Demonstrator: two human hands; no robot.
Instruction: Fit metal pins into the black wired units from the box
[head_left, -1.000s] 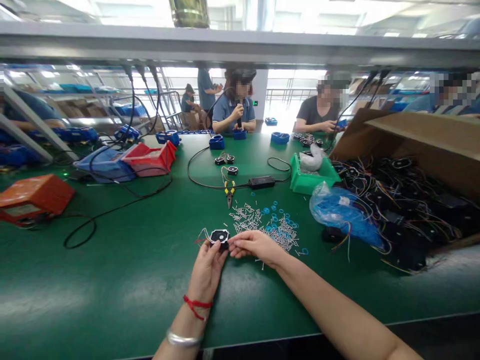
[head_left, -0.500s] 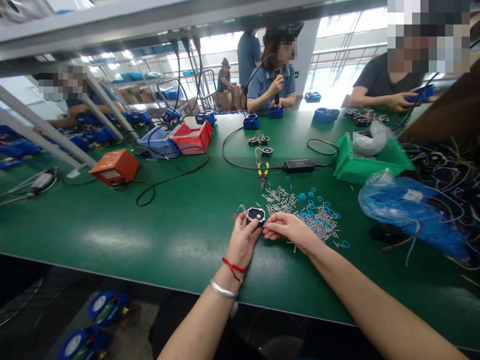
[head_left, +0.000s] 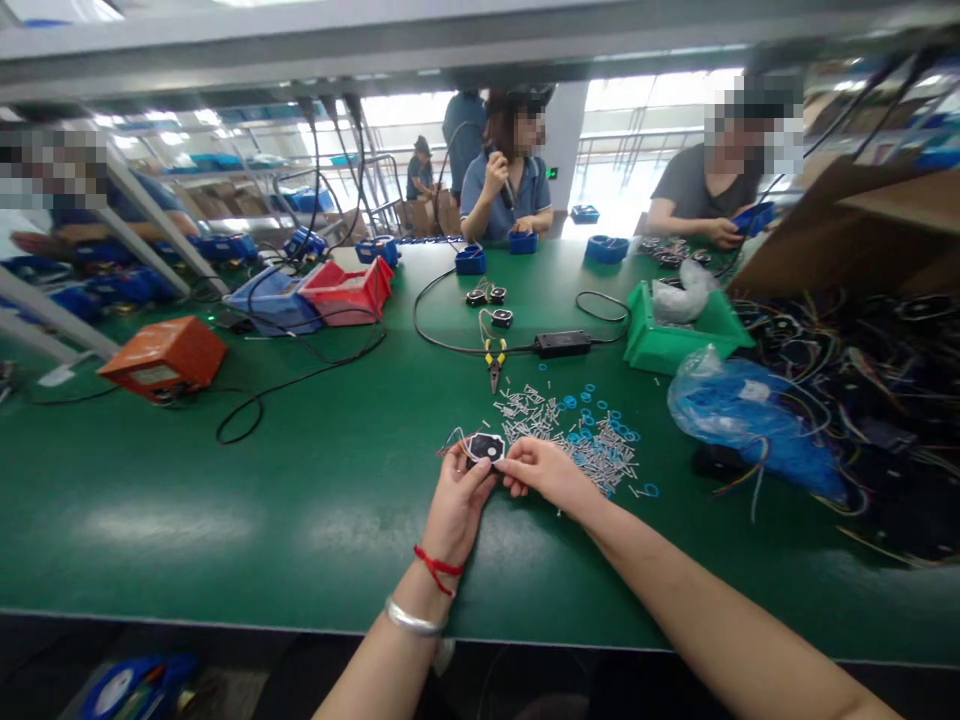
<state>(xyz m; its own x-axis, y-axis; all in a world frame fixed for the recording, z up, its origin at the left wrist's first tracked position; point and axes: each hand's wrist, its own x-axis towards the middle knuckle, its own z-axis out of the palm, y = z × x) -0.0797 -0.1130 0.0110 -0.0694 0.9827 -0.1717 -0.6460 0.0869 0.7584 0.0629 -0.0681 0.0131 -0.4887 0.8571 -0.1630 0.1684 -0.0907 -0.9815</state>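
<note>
The left hand pinches a unit; the right hand meets its four-o'clock corner, gripping or not, I can't tell. It looks unfinished: screws lie loose toward three o'clock, three similar units at twelve.

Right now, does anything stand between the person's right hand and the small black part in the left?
Nothing visible does. The right hand has its fingertips right at the edge of the black part held by the left hand. The loose screws lie beyond, outside that gap.
</note>
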